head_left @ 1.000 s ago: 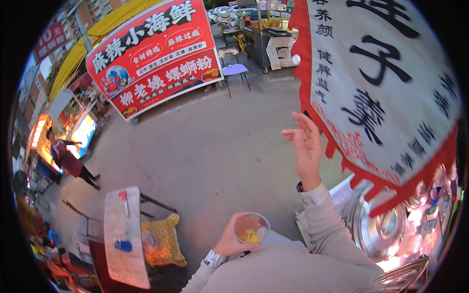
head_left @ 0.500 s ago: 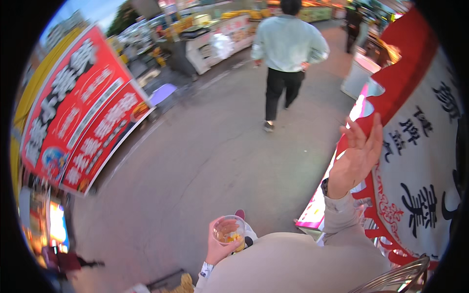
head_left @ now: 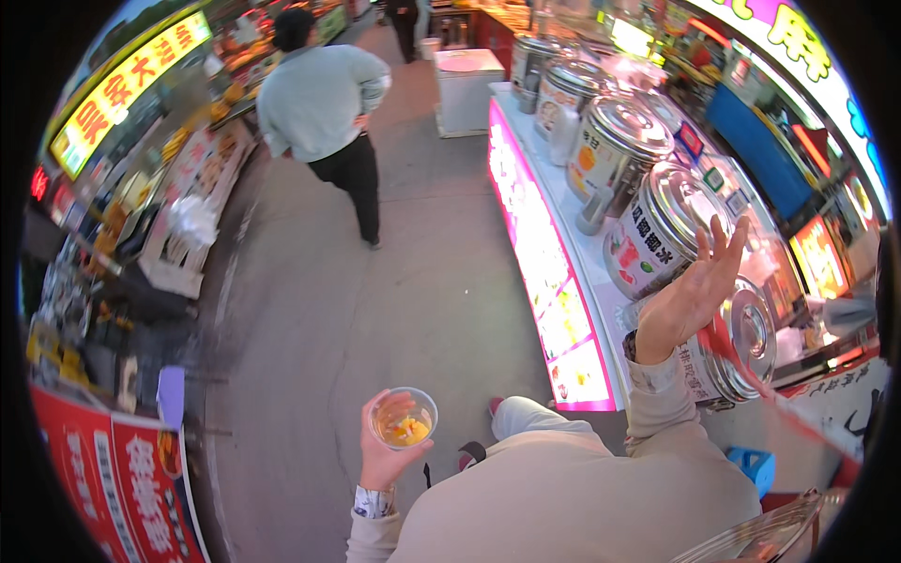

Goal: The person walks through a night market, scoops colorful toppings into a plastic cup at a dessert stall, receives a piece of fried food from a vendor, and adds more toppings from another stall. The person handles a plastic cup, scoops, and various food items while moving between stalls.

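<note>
Since the earlier frame, view has swung from the red-and-white banner to a lit stall bench (head_left: 526,178); the walking person (head_left: 324,113) now appears at upper left. Left hand (head_left: 387,450) holds a clear plastic cup (head_left: 404,419) of yellow food low and close to the body, fingers wrapped around its side. Right hand (head_left: 690,296) is raised, palm open, fingers spread, holding nothing, in front of the steel urns (head_left: 657,220) lined along the bench. Pavement (head_left: 375,310) lies beneath the cup.
</note>
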`<state>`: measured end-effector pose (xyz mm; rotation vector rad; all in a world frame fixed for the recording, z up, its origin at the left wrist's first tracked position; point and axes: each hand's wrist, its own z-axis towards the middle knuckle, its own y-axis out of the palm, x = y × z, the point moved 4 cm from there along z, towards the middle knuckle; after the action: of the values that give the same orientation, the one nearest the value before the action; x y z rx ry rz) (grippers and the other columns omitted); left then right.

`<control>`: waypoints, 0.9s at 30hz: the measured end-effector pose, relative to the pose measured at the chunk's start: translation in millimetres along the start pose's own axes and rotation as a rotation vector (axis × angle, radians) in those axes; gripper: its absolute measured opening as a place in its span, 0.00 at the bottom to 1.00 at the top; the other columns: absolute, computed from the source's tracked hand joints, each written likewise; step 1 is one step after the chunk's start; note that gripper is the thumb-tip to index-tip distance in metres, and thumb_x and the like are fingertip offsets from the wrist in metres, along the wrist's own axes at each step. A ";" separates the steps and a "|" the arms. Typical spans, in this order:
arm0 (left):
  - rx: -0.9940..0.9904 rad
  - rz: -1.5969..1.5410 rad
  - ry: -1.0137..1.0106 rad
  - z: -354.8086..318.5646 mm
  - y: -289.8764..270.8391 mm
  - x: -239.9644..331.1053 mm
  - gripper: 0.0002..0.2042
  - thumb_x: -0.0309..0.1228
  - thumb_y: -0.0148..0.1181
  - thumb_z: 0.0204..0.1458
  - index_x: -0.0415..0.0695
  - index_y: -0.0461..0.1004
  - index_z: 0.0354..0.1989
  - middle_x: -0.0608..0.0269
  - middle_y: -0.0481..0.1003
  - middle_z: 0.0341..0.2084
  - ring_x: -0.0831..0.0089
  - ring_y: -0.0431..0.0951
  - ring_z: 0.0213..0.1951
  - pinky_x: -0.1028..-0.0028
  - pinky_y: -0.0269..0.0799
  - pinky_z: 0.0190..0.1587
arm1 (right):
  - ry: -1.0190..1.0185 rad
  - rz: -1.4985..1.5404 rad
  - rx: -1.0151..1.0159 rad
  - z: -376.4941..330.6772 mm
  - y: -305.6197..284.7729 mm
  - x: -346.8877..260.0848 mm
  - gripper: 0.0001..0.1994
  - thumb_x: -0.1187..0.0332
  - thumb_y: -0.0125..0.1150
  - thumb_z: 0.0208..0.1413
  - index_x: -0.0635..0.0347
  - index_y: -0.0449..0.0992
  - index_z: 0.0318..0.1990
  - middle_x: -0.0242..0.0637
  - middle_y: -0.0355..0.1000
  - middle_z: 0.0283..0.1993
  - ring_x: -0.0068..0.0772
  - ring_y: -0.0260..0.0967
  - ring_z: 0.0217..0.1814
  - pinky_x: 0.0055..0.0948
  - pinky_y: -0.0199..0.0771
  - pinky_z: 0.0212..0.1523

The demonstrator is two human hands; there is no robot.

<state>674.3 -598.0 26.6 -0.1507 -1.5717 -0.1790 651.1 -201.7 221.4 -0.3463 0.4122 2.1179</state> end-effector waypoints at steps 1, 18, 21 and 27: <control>-0.036 -0.024 0.002 25.7 0.3 -2.9 0.49 0.23 0.81 0.35 0.42 0.56 0.68 0.53 0.71 0.58 0.62 0.74 0.59 0.63 0.72 0.62 | -0.007 -0.038 0.000 -2.2 4.2 12.4 0.29 0.60 0.48 0.70 0.66 0.58 0.73 0.49 0.54 0.77 0.49 0.60 0.72 0.47 0.59 0.69; -0.437 -0.088 -0.114 464.1 110.7 -7.4 0.48 0.19 0.78 0.34 0.44 0.56 0.67 0.54 0.71 0.57 0.61 0.72 0.62 0.61 0.70 0.65 | 0.181 -0.327 -0.508 32.0 218.2 353.5 0.20 0.71 0.66 0.58 0.62 0.73 0.57 0.49 0.71 0.63 0.48 0.69 0.63 0.40 0.66 0.61; -0.539 -0.161 -0.161 532.3 131.9 -10.7 0.47 0.19 0.78 0.35 0.44 0.56 0.67 0.54 0.72 0.57 0.62 0.72 0.62 0.61 0.70 0.65 | 0.153 -0.557 -0.708 58.1 226.8 422.4 0.20 0.69 0.69 0.55 0.59 0.76 0.55 0.47 0.72 0.63 0.50 0.68 0.63 0.45 0.64 0.64; -0.759 -0.098 -0.091 674.9 181.7 -30.7 0.46 0.20 0.78 0.38 0.43 0.56 0.67 0.54 0.72 0.58 0.64 0.73 0.61 0.63 0.70 0.64 | 0.166 -0.965 -0.645 109.0 162.4 612.0 0.17 0.62 0.69 0.54 0.59 0.79 0.49 0.46 0.76 0.55 0.52 0.71 0.57 0.46 0.70 0.59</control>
<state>52.3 -279.2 -4.2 -0.6802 -1.5331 -0.8529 176.6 215.1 103.2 -0.8869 -0.3323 1.2096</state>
